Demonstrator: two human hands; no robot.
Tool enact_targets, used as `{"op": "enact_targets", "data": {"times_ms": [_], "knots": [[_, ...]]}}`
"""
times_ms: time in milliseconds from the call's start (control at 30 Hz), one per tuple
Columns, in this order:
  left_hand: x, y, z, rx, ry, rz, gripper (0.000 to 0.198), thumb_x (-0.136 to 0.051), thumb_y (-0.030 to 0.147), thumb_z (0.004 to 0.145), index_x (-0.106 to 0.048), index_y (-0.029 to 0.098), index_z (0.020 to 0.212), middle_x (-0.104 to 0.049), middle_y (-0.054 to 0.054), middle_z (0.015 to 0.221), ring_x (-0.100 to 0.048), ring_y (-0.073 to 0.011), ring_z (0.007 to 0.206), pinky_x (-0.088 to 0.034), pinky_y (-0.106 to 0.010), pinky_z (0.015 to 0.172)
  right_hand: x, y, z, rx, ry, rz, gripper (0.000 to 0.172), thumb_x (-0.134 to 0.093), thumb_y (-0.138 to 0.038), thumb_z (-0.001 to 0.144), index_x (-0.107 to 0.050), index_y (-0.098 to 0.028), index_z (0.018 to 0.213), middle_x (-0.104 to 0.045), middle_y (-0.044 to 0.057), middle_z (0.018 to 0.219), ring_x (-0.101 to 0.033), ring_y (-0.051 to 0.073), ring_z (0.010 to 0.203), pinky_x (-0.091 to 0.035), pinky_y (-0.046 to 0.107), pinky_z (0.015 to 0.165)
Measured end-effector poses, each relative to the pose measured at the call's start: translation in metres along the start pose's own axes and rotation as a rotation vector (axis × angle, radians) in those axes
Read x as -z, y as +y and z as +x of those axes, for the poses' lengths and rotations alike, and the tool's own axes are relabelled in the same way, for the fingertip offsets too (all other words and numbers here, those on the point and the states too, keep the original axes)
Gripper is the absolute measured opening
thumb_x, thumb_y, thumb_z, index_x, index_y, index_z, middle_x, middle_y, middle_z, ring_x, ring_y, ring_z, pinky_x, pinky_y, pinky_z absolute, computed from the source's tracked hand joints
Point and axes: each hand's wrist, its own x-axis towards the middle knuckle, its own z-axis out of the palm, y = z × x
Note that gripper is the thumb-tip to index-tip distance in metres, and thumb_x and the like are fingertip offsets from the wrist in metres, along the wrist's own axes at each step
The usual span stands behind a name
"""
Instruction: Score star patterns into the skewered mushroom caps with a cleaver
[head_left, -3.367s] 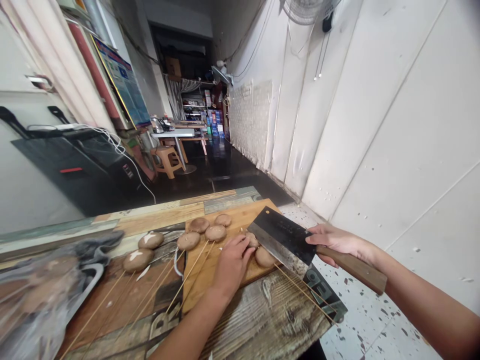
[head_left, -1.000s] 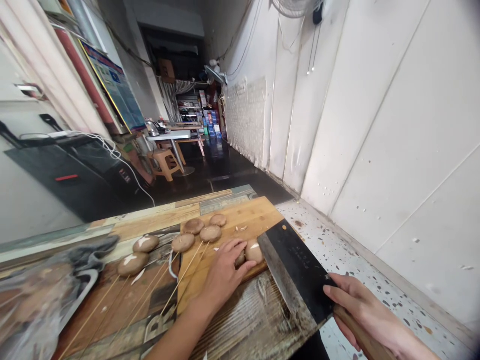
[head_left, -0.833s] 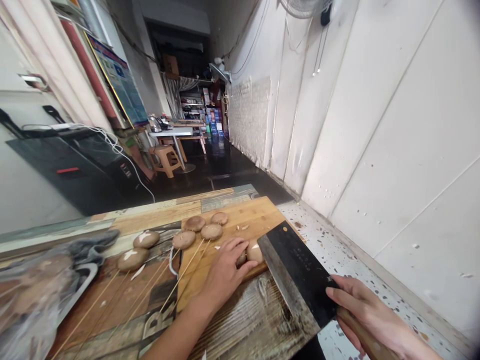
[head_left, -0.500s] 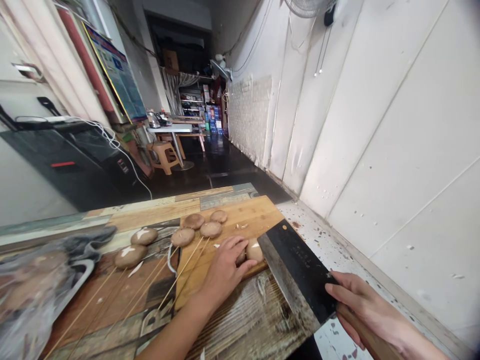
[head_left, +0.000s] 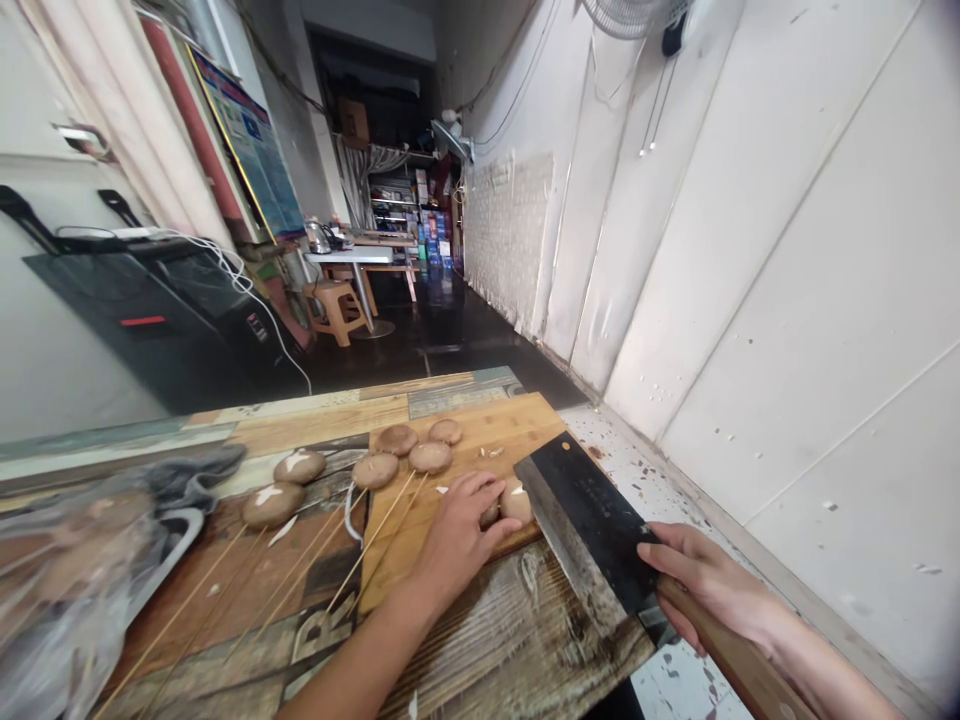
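Note:
My left hand (head_left: 459, 532) lies on the wooden cutting board (head_left: 495, 430), fingers curled over a brown mushroom (head_left: 516, 501) and holding it down. My right hand (head_left: 705, 580) grips the wooden handle of a dark cleaver (head_left: 592, 520), whose blade rests edge-down just right of that mushroom, near the board's right end. Three skewered mushrooms (head_left: 411, 452) lie further back on the board. Two more with white cross cuts (head_left: 285, 485) lie on the table to the left, their bamboo skewers (head_left: 300, 575) running toward me.
The board sits on a wood-patterned table (head_left: 510, 640). A clear plastic bag (head_left: 60, 570) and a metal tray (head_left: 176, 545) fill the left end. A white wall (head_left: 750, 300) runs close on the right over speckled floor (head_left: 675, 680). A corridor with a stool (head_left: 337, 310) lies beyond.
The cleaver, raised and tilted over the board 3.4 s ago, now stands low beside the mushroom. In the last second it has shifted only slightly; my left hand has stayed on the mushroom.

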Motion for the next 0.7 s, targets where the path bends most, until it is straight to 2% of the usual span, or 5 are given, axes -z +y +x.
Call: {"op": "enact_targets", "data": {"times_ms": [133,233,367,500,700], "knots": [[-0.002,0.001,-0.001,-0.007,0.009,0.018,0.042,-0.065,0.046,0.079,-0.066,0.021,0.113,-0.062,-0.009,0.120,-0.054,-0.0261,0.115,-0.043,-0.043,0.101,0.003,-0.004,0.002,0.009,0.000,-0.008,0.030,-0.051,-0.049,0.086,-0.040,-0.024,0.076,-0.050,-0.006,0.031,-0.037,0.010,0.025,-0.021,0.018,0.030],[-0.003,0.005,-0.002,-0.014,0.033,0.052,0.040,-0.065,0.045,0.080,-0.066,0.020,0.112,-0.063,-0.009,0.117,-0.056,-0.0261,0.112,-0.045,-0.043,0.099,0.000,-0.009,-0.013,0.042,0.088,-0.183,0.029,-0.044,-0.048,0.091,-0.038,-0.024,0.075,-0.045,-0.008,0.031,-0.038,0.011,0.027,-0.027,0.021,0.034],[-0.006,0.013,-0.005,-0.038,0.106,0.136,0.031,-0.062,0.041,0.083,-0.067,0.019,0.104,-0.066,-0.010,0.108,-0.058,-0.0259,0.103,-0.049,-0.043,0.092,-0.017,-0.014,-0.039,0.380,0.361,-0.831,0.027,-0.034,-0.037,0.098,-0.043,-0.023,0.076,-0.051,-0.004,0.046,-0.049,0.014,0.038,-0.036,0.026,0.042],[-0.006,0.018,-0.004,-0.067,0.140,0.143,0.021,-0.061,0.037,0.084,-0.066,0.019,0.093,-0.067,-0.008,0.096,-0.060,-0.0239,0.093,-0.051,-0.040,0.084,-0.040,-0.011,-0.048,0.773,0.338,-1.445,0.021,-0.032,-0.009,0.089,-0.050,-0.018,0.086,-0.057,0.002,0.059,-0.051,0.017,0.042,-0.032,0.031,0.039],[-0.007,0.015,-0.004,-0.082,0.141,0.049,0.017,-0.064,0.019,0.077,-0.063,0.019,0.094,-0.067,-0.006,0.097,-0.059,-0.0232,0.093,-0.049,-0.038,0.083,-0.061,-0.010,-0.042,0.918,0.451,-1.891,0.023,-0.050,-0.006,0.061,-0.057,-0.011,0.082,-0.060,0.008,0.057,-0.052,0.023,0.039,-0.025,0.035,0.032]]}}
